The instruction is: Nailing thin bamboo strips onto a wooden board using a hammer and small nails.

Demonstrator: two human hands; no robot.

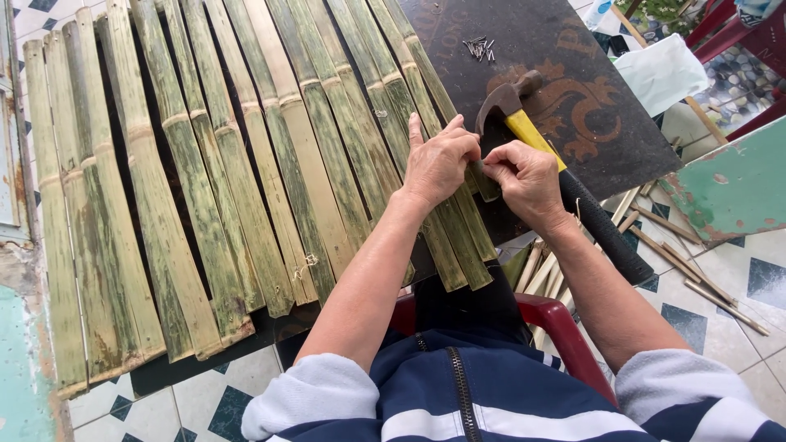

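From the head view, we pinch the last bamboo slat with both our left hand and right hand. The hammer lies under the right hand, and the nails wait well beyond both hands. Many slats already lie in a row left of our hands, so we judge the panel nearly complete.

A red plastic chair stands on tiled floor; loose bamboo sticks lie nearby

Both forearms bare, sleeves pushed up to the elbows, reaching forward and angling in so the hands meet at centre. Left hand palm down, index finger stretched straight ahead, other fingers curled with tips pinched toward the right. Right hand knuckles up, fingers bent inward, thumb and fingertips pinched, touching the left hand's fingertips.
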